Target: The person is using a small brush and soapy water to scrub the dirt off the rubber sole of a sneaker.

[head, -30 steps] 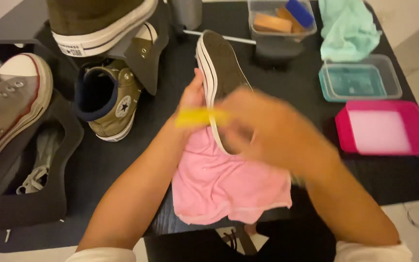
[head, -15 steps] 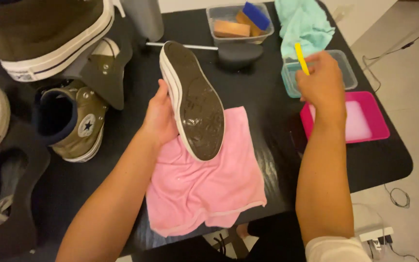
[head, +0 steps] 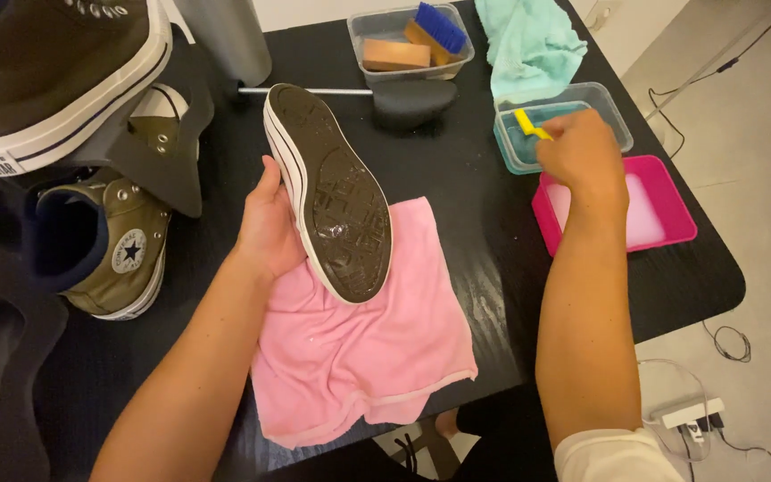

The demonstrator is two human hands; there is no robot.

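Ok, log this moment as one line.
left hand: holds shoe sole-up over pink cloth | right hand: yellow brush at clear tub

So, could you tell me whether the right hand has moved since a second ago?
Yes: the right hand left the shoe and went right, to the clear tub.

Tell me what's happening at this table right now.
A person is working on a sneaker. The left hand holds a dark canvas sneaker with a white-edged rubber sole sole-up over a pink cloth spread on the black table. The right hand holds a small yellow-handled brush at a clear plastic tub of water, beside a pink tray of white liquid. An olive high-top sneaker stands to the left.
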